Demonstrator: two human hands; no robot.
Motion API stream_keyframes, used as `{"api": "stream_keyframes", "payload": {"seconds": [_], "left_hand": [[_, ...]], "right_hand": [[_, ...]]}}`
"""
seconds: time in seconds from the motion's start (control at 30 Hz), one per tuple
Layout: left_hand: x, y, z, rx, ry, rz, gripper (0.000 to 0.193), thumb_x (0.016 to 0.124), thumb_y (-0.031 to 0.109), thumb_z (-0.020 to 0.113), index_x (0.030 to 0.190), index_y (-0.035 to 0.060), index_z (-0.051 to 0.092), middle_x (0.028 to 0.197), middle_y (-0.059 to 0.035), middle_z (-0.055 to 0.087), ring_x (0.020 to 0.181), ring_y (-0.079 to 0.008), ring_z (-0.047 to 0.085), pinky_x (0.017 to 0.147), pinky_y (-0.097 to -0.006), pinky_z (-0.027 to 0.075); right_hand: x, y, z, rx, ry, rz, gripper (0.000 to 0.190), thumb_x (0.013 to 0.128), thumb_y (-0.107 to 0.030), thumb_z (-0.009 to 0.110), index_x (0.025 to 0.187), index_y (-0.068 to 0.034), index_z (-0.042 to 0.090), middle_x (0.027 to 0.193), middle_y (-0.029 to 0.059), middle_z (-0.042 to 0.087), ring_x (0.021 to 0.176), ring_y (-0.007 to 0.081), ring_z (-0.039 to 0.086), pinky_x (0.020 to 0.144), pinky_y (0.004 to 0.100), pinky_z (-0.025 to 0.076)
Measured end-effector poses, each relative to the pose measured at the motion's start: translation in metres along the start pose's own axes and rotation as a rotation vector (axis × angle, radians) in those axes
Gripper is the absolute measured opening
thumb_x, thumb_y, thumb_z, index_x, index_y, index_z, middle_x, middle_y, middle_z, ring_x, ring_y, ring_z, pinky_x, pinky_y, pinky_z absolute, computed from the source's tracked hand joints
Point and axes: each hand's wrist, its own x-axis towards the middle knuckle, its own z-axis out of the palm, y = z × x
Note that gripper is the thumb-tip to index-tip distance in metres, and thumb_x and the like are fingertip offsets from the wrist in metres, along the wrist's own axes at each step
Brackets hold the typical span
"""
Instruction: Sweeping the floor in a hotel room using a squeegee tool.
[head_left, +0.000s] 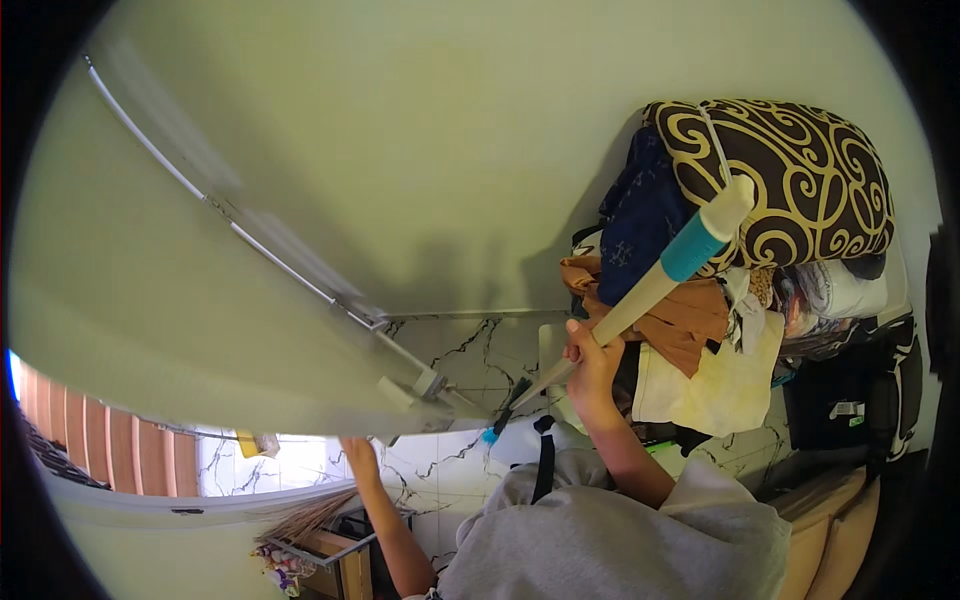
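Observation:
My right hand (592, 367) grips the pale handle of a broom (637, 300) with a teal band near its upper end. The handle slants from upper right to lower left, and the broom's dark and teal bristles (493, 431) are down by the marble-patterned floor (442, 469). My left hand (361, 461) is at the edge of a pale door (247, 360). Its fingers are hidden behind the door, so their grip cannot be seen.
A brown swirl-patterned bundle (810, 180) tops a pile with brown cloth (686, 319) and cream cloth (705, 382) at right. A black bag (840, 397) stands beside it. A stick broom (315, 514) lies on a rack (352, 551) lower left. Beyond the doorway are reddish-brown panels (112, 439).

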Motion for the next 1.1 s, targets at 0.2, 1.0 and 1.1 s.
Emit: {"api": "stream_keyframes", "payload": {"seconds": [0.2, 1.0, 1.1], "left_hand": [[-0.056, 0.052, -0.072, 0.247, 0.071, 0.087, 0.052, 0.091, 0.034, 0.032, 0.125, -0.0046, 0.036, 0.13, -0.0168, 0.035, 0.122, -0.0258, 0.03, 0.102, -0.0351, 0.02], [0.01, 0.147, -0.017, 0.269, 0.829, 0.302, 0.086, 0.074, 0.063, 0.043, 0.129, -0.0011, 0.026, 0.126, -0.0196, 0.038, 0.116, -0.0319, 0.039, 0.094, -0.0423, 0.03], [0.045, 0.127, 0.007, 0.059, 0.528, 0.165, 0.075, 0.079, 0.054, 0.046, 0.127, 0.0002, 0.029, 0.108, -0.0182, 0.051, 0.096, -0.0281, 0.053, 0.083, -0.0355, 0.039]], "right_hand": [[0.006, 0.029, 0.031, -0.11, -0.089, -0.004, 0.023, 0.069, -0.01, 0.067, 0.059, -0.006, 0.047, 0.051, -0.001, 0.04, 0.042, 0.0085, 0.036, 0.043, 0.0234, 0.03], [0.015, 0.274, 0.123, -0.653, -1.956, 0.138, 0.022, 0.062, -0.027, 0.064, 0.073, -0.011, 0.055, 0.065, 0.0101, 0.058, 0.063, 0.0311, 0.057, 0.056, 0.0404, 0.043], [0.018, 0.308, 0.104, -0.539, -1.973, 0.048, 0.02, 0.063, -0.025, 0.063, 0.075, -0.012, 0.054, 0.067, 0.0096, 0.058, 0.064, 0.031, 0.057, 0.057, 0.041, 0.044]]}}
